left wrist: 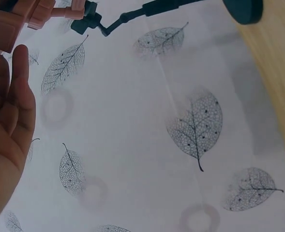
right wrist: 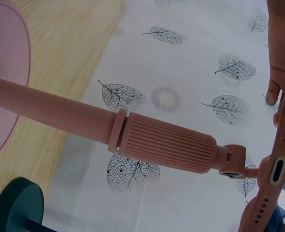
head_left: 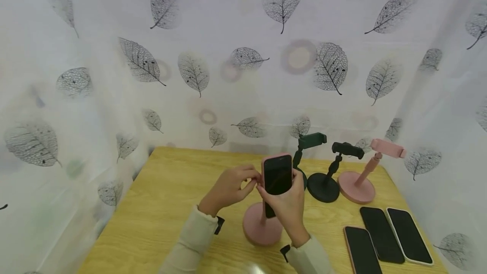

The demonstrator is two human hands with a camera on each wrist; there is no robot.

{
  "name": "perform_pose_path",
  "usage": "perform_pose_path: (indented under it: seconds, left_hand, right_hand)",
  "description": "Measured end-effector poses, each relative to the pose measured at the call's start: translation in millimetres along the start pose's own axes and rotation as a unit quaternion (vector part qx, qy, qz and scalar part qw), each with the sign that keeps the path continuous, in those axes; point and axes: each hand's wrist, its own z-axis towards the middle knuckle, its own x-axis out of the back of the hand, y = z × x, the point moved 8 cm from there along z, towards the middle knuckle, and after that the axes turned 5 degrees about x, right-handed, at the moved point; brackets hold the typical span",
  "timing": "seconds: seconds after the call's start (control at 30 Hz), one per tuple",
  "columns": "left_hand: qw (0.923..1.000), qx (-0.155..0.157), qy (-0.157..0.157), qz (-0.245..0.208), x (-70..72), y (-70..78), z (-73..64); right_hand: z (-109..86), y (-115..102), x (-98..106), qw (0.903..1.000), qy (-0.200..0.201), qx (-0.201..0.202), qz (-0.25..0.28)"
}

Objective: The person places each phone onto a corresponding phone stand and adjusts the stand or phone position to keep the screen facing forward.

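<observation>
A phone with a dark screen and pink case stands upright, screen facing me, at the head of a pink phone stand. My right hand holds its lower part, thumb across the front left. At the phone's left edge, my left hand pinches the stand's clamp with thumb and forefinger; other fingers lie loosely bent. The left wrist view has the pink clamp just beyond the fingers. In the right wrist view, the ribbed pink stem leads to the phone's bottom edge.
Behind to the right stand a green phone stand, a black one and a pink one. Three phones lie at the front right: pink-edged, black and white-edged. A leaf-print curtain surrounds the wooden table.
</observation>
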Motion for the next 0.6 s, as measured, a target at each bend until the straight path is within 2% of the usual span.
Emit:
perform_pose_path:
  seconds: [0.17, 0.27, 0.4, 0.47, 0.6]
  left_hand:
    - [0.9999, 0.008, 0.001, 0.010, 1.0, -2.0, -0.7]
    - [0.9996, 0.016, -0.001, -0.022, -0.3, -2.8, -1.6]
    - [0.9957, 0.032, -0.008, -0.087, -4.4, -4.2, -2.6]
    - [0.9942, 0.039, -0.011, -0.100, -5.8, -4.2, -2.8]
    - [0.9946, 0.037, 0.000, -0.097, -5.3, -0.9, -3.1]
  right_hand:
    - [2.2, 1.9, -1.9, 0.9999, -0.013, -0.009, 0.005]
    - [3.4, 2.3, -2.6, 0.9996, -0.022, -0.016, 0.009]
    - [4.6, 2.1, -2.8, 0.9989, -0.032, -0.027, 0.021]
    - [4.9, 2.2, -2.7, 0.9986, -0.036, -0.030, 0.026]
    - [5.1, 3.6, -3.1, 0.9981, -0.039, -0.035, 0.033]
